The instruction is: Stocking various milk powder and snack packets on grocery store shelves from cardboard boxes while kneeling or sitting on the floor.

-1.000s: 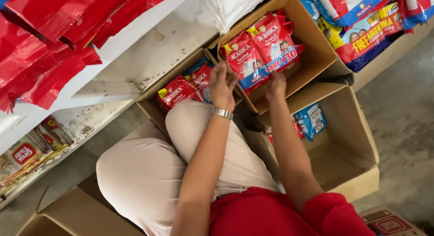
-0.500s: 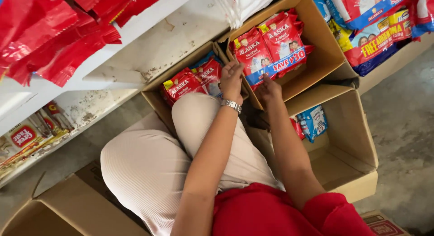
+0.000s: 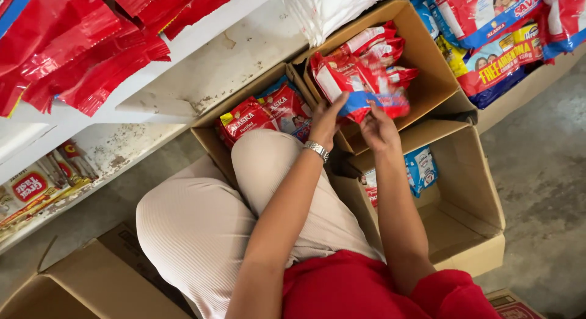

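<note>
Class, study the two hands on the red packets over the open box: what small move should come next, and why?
Probably lift the bundle of red packets clear of the upper cardboard box. Both the left hand and right hand already grip its lower edge, and it is tilted above the box floor.

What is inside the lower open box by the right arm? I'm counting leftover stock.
In the lower box, one blue-and-white packet and a red packet's edge show against the back wall. The right forearm hides the left corner.

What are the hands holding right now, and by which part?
Both hands hold a bundle of red sachet packs by its lower edge: left hand at the lower left, right hand at the lower right, over the open cardboard box.
</note>
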